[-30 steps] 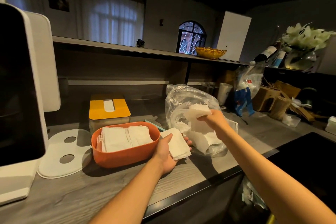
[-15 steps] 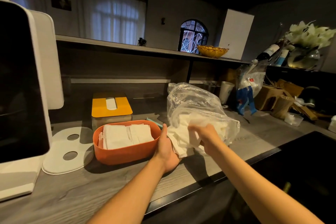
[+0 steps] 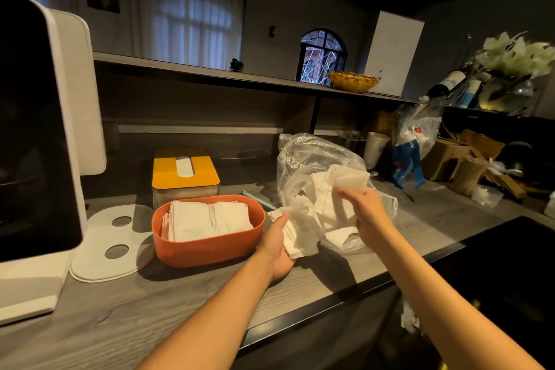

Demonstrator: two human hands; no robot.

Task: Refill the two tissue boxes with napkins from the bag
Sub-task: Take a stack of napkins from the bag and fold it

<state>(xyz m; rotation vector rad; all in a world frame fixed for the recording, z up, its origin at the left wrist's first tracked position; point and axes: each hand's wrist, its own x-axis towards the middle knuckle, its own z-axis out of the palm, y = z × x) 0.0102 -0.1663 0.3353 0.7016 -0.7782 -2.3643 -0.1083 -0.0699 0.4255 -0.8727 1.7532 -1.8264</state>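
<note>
Two bare hands work at the mouth of the clear plastic bag (image 3: pixel 312 159), which lies slumped on the grey wood-grain surface (image 3: pixel 120 315), to the right of the orange box (image 3: pixel 207 245).

Right hand (image 3: pixel 365 210): fingers curled, grip clamped on a bunch of white napkins (image 3: pixel 339 186) lifted partly out of the bag's opening. Forearm comes in from the lower right, wrist raised above the surface, back of the hand toward the camera.

Left hand (image 3: pixel 277 242): palm up, low over the surface just beside the orange box's right wall. A loose stack of napkins (image 3: pixel 295 234) lies across the palm with the thumb on top; grip closed lightly on it.

Key relation: the orange box is left of both hands, its long axis running left-right. The left hand is the nearer one, almost touching the wall. The box is open and already holds two side-by-side stacks reaching near its rim. Judgement: the coming move is a short leftward carry over the right wall.

Yellow-lidded box (image 3: pixel 185 170) stands behind the orange one, lid on, a white tissue at its slot. A white lid (image 3: pixel 99 245) with two holes lies flat left of the orange box.
</note>
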